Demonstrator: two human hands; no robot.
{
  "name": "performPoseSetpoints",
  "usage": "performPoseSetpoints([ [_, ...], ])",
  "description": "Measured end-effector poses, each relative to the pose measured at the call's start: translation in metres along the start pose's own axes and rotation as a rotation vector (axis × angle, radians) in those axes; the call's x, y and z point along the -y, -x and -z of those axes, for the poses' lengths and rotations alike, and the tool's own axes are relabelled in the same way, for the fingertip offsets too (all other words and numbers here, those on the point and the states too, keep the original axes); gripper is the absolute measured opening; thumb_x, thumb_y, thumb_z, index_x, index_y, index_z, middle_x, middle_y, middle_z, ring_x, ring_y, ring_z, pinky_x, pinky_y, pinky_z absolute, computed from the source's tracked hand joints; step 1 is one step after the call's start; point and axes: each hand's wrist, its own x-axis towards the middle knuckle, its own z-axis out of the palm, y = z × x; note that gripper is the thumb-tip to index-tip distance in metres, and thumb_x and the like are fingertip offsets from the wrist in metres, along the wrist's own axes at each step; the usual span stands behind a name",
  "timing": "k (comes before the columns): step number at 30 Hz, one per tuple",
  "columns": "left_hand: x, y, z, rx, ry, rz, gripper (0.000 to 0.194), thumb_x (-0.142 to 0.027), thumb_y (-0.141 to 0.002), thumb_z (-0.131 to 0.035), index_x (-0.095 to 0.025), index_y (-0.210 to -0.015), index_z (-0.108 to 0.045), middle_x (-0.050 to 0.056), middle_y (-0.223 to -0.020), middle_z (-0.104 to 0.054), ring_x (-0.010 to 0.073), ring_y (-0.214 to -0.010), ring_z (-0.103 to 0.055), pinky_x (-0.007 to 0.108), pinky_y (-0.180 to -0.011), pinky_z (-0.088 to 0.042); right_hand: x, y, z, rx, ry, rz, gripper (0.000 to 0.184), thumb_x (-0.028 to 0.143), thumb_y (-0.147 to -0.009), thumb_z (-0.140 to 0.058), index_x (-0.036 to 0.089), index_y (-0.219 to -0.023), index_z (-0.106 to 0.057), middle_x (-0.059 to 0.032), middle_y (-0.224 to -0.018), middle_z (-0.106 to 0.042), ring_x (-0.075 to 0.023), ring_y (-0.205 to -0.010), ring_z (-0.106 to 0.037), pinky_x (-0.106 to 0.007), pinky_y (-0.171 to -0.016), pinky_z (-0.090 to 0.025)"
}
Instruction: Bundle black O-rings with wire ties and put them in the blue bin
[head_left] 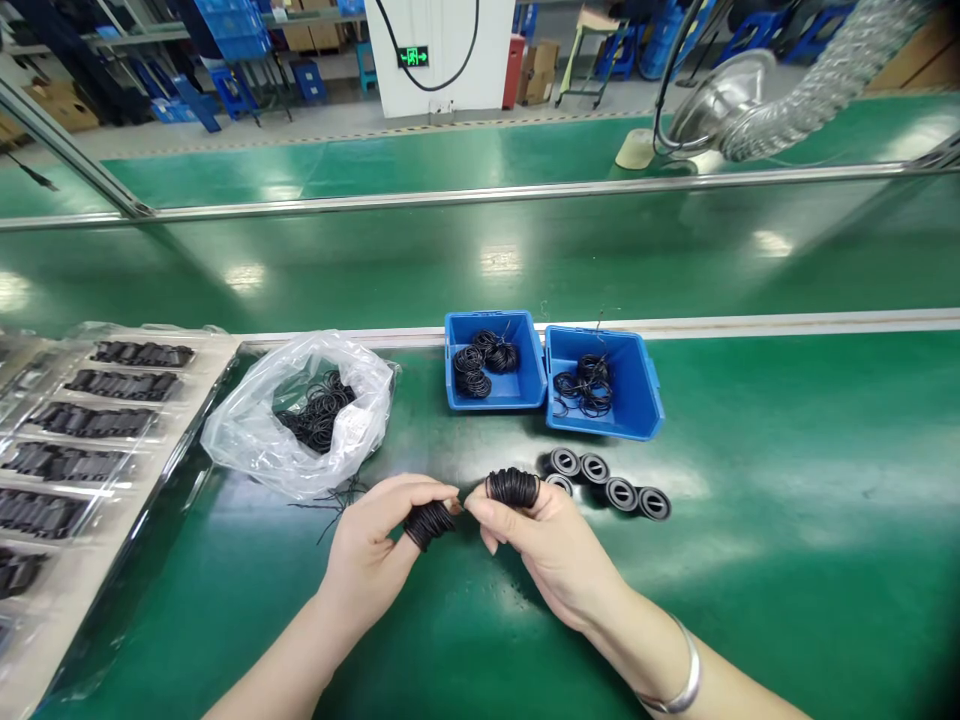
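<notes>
My left hand (379, 540) is closed, with a stack of thin black O-rings (429, 524) strung around a finger. Opposite it, my right hand (544, 540) is also closed and carries another stack of black O-rings (513, 487) on its index finger. Thumb and fingertips of both hands are pinched and almost meet above the table; whatever lies between the tips is too small to make out. More black rings (319, 410) lie in a clear plastic bag (244, 435) beyond my left hand.
Two blue bins (499, 402) (637, 415) with black ring bundles stand at the back. Several round black slotted parts (622, 494) lie right of my right hand. Trays of black parts (90, 420) fill the left side. A metal rail (480, 198) and a duct hood (720, 100) lie beyond.
</notes>
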Motion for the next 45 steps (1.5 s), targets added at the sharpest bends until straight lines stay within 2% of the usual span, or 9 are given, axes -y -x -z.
performPoseSetpoints([
  [4,0.0001,-0.0017,-0.0012,-0.006,-0.135,-0.14,0.032,-0.002,-0.087,-0.059,-0.021,-0.108,-0.072,0.005,-0.096,-0.078,0.0165,-0.089,-0.074,0.024,-0.082,-0.059,-0.0032,0.003,-0.0013,0.042,0.123,0.02,0.02,0.036,-0.072,-0.086,0.02,-0.081,-0.08,-0.0014,-0.074,-0.071,-0.0143,-0.066,-0.056,-0.03,-0.067,-0.045],
  [8,0.0005,-0.0004,-0.0032,-0.003,-0.189,-0.195,0.031,-0.003,-0.088,-0.059,-0.021,-0.111,-0.07,0.005,-0.097,-0.079,0.017,-0.089,-0.075,0.024,-0.083,-0.059,-0.0029,0.0038,-0.0026,0.089,0.152,-0.003,0.019,0.035,-0.069,-0.087,0.02,-0.077,-0.079,-0.0023,-0.079,-0.072,-0.0159,-0.07,-0.058,-0.032,-0.071,-0.047],
  [12,-0.0006,-0.0001,-0.0027,-0.002,-0.177,-0.191,0.024,-0.007,-0.089,-0.061,-0.022,-0.106,-0.069,0.005,-0.094,-0.079,0.0179,-0.087,-0.076,0.026,-0.081,-0.06,-0.0001,0.0034,-0.0015,0.101,0.059,-0.079,0.022,0.031,-0.065,-0.091,0.018,-0.073,-0.076,0.0007,-0.069,-0.068,-0.0117,-0.063,-0.053,-0.027,-0.065,-0.042],
  [16,0.0001,-0.0002,-0.0009,0.011,-0.145,-0.234,0.026,-0.005,-0.09,-0.058,-0.021,-0.108,-0.068,0.006,-0.094,-0.078,0.0177,-0.087,-0.075,0.027,-0.079,-0.061,0.0014,0.0021,0.0018,0.176,-0.065,-0.121,0.02,0.028,-0.07,-0.089,0.016,-0.07,-0.072,0.0041,-0.056,-0.059,-0.0087,-0.058,-0.047,-0.024,-0.061,-0.035],
  [27,0.0005,0.003,-0.0001,0.0,-0.039,-0.3,0.038,0.006,-0.085,-0.054,-0.018,-0.111,-0.068,0.007,-0.097,-0.076,0.0144,-0.089,-0.073,0.022,-0.082,-0.058,0.0006,0.0031,0.0051,0.33,-0.314,-0.257,0.018,0.024,-0.076,-0.084,0.011,-0.078,-0.072,0.0022,-0.065,-0.056,-0.0087,-0.057,-0.054,-0.023,-0.06,-0.04],
  [30,0.0007,0.0059,-0.003,0.001,0.07,-0.25,0.041,0.007,-0.085,-0.053,-0.02,-0.111,-0.069,0.005,-0.097,-0.075,0.0138,-0.088,-0.072,0.022,-0.08,-0.058,0.0006,0.004,0.0039,0.36,-0.374,-0.263,0.015,0.021,-0.08,-0.082,0.011,-0.077,-0.071,0.0023,-0.065,-0.056,-0.0078,-0.058,-0.054,-0.022,-0.061,-0.043],
  [33,0.0004,0.0067,-0.0065,-0.058,0.246,-0.113,0.036,0.003,-0.088,-0.056,-0.023,-0.108,-0.071,0.004,-0.098,-0.074,0.0162,-0.09,-0.073,0.026,-0.081,-0.06,0.0013,0.0033,0.0022,0.343,-0.448,-0.221,0.012,0.021,-0.087,-0.075,0.011,-0.082,-0.071,0.0,-0.071,-0.061,-0.0065,-0.057,-0.053,-0.022,-0.061,-0.047],
  [39,-0.0035,0.0029,-0.0046,-0.256,0.51,0.206,0.016,-0.011,-0.096,-0.056,-0.02,-0.1,-0.068,0.004,-0.102,-0.074,0.0179,-0.08,-0.077,0.03,-0.073,-0.065,0.0037,-0.0011,0.002,0.229,-0.542,-0.153,0.018,0.026,-0.094,-0.068,0.01,-0.096,-0.075,-0.0089,-0.095,-0.071,-0.0159,-0.086,-0.07,-0.025,-0.073,-0.059],
  [45,-0.0035,0.0034,-0.0041,-0.101,0.515,0.216,0.014,-0.01,-0.093,-0.062,-0.02,-0.1,-0.07,0.003,-0.094,-0.076,0.0187,-0.085,-0.077,0.03,-0.077,-0.065,0.004,-0.0026,0.0028,0.18,-0.502,-0.122,0.017,0.026,-0.092,-0.07,0.011,-0.091,-0.076,-0.0081,-0.089,-0.073,-0.0119,-0.075,-0.068,-0.022,-0.074,-0.057],
])
